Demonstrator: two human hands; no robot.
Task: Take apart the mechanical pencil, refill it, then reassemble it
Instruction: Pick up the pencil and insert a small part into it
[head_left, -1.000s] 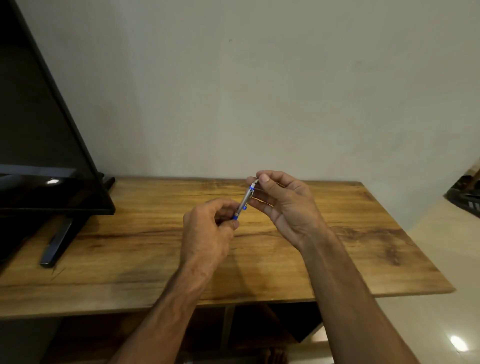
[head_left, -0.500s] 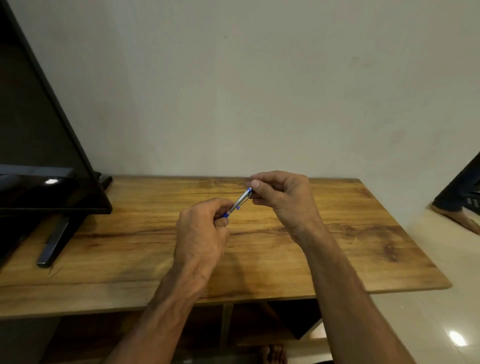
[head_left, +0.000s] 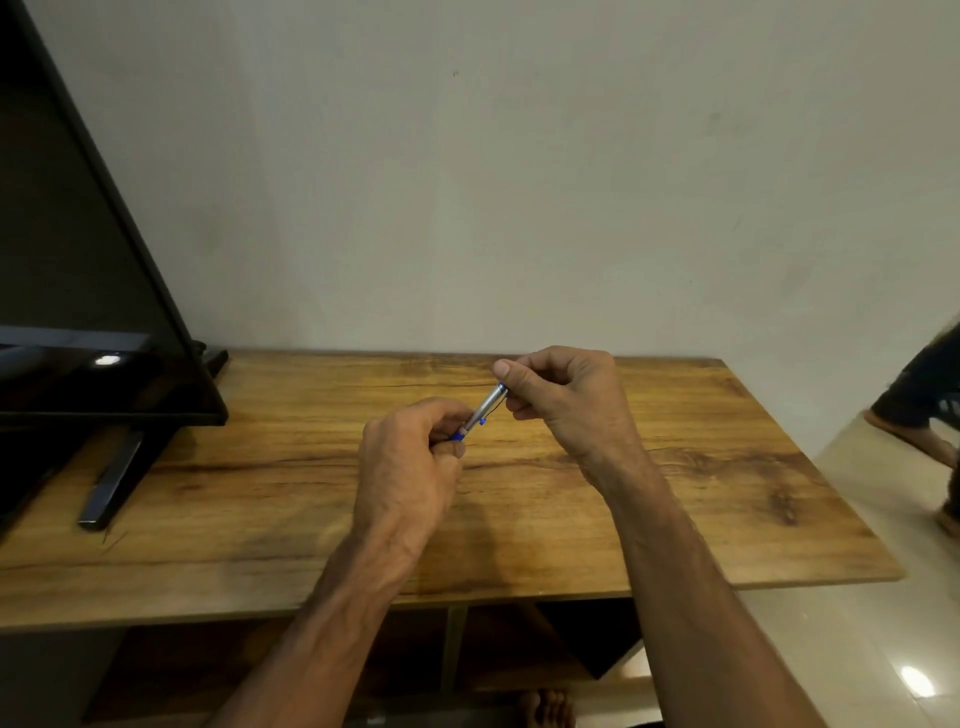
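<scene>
A silver mechanical pencil (head_left: 483, 408) with blue trim is held slanted above the middle of the wooden table (head_left: 260, 499). My left hand (head_left: 410, 467) grips its lower end, which is hidden inside the fingers. My right hand (head_left: 563, 400) pinches its upper end between thumb and fingers. Only the short middle stretch of the barrel and a small blue clip tip show between the two hands.
A black television (head_left: 78, 291) on a dark foot (head_left: 111, 478) stands at the table's left end. A pale wall rises behind the table. Another person's foot in a sandal (head_left: 919, 415) is on the tiled floor at the right. An open shelf lies under the tabletop.
The pencil has tilted from nearly upright to a flatter slant. My right hand's fingers have curled closed over its upper end, and a person's foot has come into view at the right.
</scene>
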